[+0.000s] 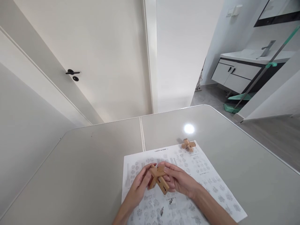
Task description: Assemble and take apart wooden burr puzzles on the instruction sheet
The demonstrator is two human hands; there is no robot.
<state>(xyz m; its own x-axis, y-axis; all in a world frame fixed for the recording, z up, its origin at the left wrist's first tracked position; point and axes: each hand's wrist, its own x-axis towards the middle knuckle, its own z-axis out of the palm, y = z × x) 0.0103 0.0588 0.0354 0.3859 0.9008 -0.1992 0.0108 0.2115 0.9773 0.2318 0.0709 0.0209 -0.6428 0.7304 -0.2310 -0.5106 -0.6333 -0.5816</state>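
Note:
A wooden cross-shaped burr puzzle (158, 178) is held between both my hands above a printed instruction sheet (206, 175). My left hand (139, 184) grips its left side with curled fingers. On the puzzle's right side, the fingers of my right hand (179, 178) are wrapped around it. A second, smaller wooden cross puzzle (188, 145) sits untouched on the sheet's far right corner.
The sheet lies on a grey table (82, 168) with a seam down its middle. A white door with a black handle (72, 73) stands behind the table. At the right, a bathroom opens with a sink cabinet (236, 73) and a green mop (236, 103).

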